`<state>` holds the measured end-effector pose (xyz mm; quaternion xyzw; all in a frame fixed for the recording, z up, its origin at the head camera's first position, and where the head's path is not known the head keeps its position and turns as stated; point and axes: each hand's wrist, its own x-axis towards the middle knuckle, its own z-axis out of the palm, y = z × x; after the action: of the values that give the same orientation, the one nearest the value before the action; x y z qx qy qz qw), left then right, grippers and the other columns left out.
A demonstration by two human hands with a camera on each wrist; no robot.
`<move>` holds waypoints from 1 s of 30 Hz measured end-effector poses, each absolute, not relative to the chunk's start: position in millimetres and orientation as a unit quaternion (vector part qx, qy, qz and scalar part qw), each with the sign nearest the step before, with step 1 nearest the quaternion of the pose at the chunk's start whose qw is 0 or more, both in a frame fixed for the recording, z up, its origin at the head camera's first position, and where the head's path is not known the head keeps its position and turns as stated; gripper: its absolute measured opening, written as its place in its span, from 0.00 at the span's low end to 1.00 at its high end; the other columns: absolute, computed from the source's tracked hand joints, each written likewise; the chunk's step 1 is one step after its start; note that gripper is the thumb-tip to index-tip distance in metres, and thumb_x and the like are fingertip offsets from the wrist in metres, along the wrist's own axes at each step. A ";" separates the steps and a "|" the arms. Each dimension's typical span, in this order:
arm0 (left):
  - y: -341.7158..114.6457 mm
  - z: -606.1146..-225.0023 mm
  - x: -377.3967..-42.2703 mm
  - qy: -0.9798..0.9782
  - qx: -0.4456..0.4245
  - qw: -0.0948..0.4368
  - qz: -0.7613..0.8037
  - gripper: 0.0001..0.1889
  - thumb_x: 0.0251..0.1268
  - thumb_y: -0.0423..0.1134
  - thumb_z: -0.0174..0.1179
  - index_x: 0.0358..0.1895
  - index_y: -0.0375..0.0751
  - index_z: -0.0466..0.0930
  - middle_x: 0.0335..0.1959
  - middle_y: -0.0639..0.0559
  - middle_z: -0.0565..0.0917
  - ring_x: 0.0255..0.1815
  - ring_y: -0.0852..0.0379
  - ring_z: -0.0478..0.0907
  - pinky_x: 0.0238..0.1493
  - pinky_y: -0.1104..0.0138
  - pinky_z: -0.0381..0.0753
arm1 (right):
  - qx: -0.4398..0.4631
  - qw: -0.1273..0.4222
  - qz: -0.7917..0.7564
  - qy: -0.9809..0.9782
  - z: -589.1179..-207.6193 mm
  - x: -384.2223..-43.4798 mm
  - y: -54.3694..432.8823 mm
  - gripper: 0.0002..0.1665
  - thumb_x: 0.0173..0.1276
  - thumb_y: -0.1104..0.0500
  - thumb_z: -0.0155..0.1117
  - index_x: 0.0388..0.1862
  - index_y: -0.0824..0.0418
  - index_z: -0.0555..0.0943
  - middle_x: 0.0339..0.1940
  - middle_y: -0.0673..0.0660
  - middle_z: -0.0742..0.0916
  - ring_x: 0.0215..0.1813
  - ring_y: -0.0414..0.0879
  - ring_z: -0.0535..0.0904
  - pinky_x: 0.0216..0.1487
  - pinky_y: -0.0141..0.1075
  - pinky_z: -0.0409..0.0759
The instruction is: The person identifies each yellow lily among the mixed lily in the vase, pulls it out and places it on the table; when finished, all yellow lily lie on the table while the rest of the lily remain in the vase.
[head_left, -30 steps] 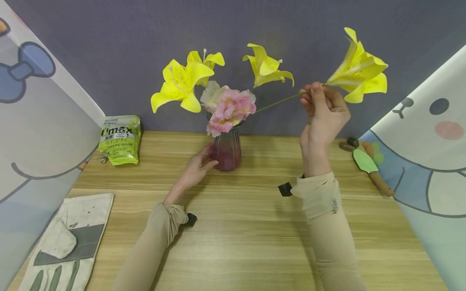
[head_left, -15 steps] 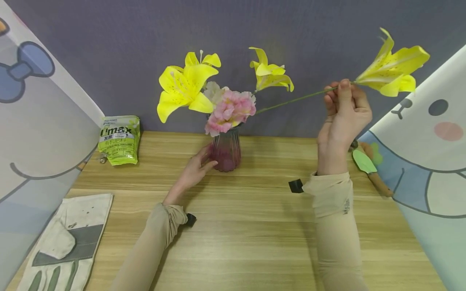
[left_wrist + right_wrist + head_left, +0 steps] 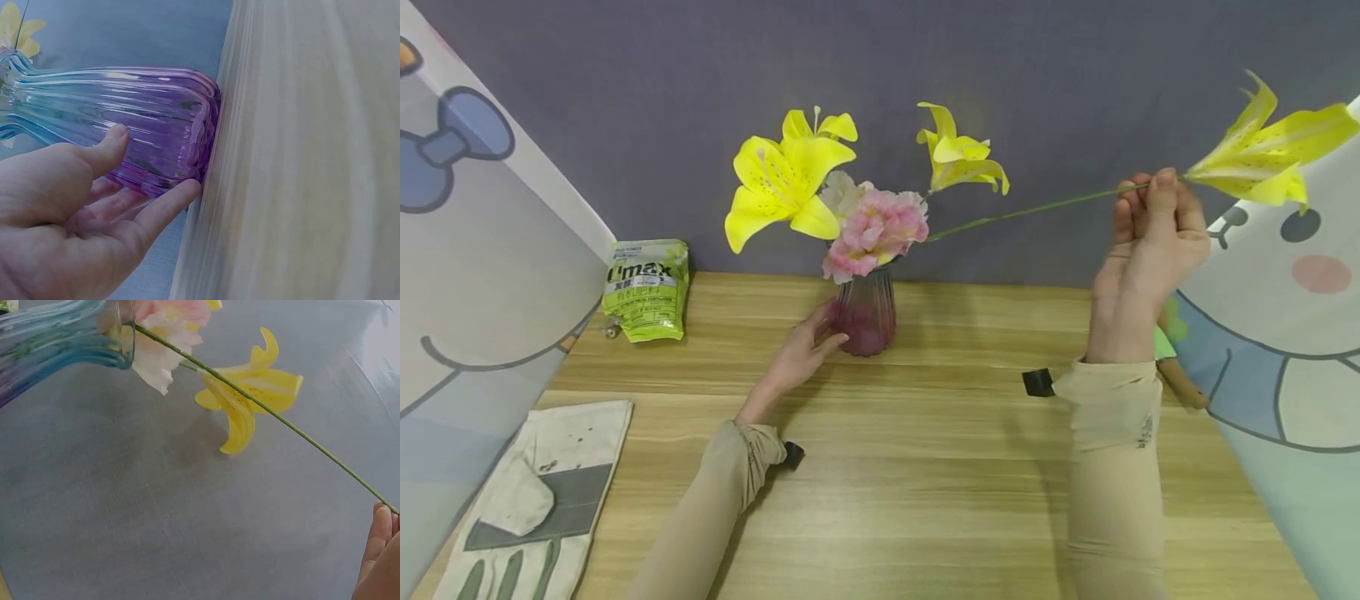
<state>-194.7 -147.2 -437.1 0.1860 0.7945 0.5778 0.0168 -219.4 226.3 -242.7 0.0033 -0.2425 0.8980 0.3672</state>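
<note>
A ribbed glass vase, purple low down and bluish at the neck, stands upright near the back wall. My left hand holds its lower left side, the thumb on the near face and the fingers around the side in the left wrist view. To the right, my right hand pinches the green stem of a yellow lily just below the bloom. That stem slants down to the vase mouth in the right wrist view. Pink and white flowers fill the mouth, with yellow lilies rising left and another lily right.
A green fertilizer bag stands at the back left. Gardening gloves lie at the front left. Behind my right forearm, a small trowel is partly hidden. A grey wall backs the wooden table.
My right hand has moved right, carrying the lily bloom outward, so more stem shows between hand and vase. The vased lilies shifted slightly. My left hand has stayed at the vase.
</note>
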 end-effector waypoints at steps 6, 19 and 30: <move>-147.5 -438.7 -195.5 0.797 0.186 0.016 0.574 0.35 0.81 0.27 0.58 0.82 0.22 0.52 0.82 0.26 0.60 0.81 0.29 0.60 0.79 0.44 0.67 | 0.000 0.364 0.906 -0.217 -242.5 -219.0 240.3 0.09 0.74 0.72 0.69 0.41 0.81 0.81 0.29 0.69 0.86 0.25 0.54 0.85 0.23 0.33 0.85; -145.8 -441.5 -198.0 0.803 0.183 0.013 0.567 0.35 0.81 0.26 0.58 0.83 0.23 0.52 0.82 0.27 0.60 0.81 0.31 0.60 0.79 0.47 0.68 | -0.013 0.331 0.917 -0.222 -251.8 -221.5 261.8 0.09 0.72 0.72 0.71 0.42 0.81 0.81 0.29 0.68 0.86 0.24 0.54 0.84 0.21 0.32 0.85; -145.8 -440.1 -198.9 0.797 0.181 0.007 0.576 0.35 0.80 0.25 0.59 0.82 0.22 0.54 0.81 0.26 0.62 0.81 0.31 0.62 0.78 0.47 0.69 | -0.004 0.276 0.897 -0.347 -279.4 -225.1 255.2 0.08 0.70 0.75 0.72 0.44 0.83 0.85 0.28 0.67 0.88 0.23 0.51 0.86 0.22 0.30 0.85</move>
<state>-198.9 -145.8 -440.1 0.1807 0.7973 0.5758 0.0068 -225.1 255.2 -279.4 -0.0042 -0.3466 0.8965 0.2758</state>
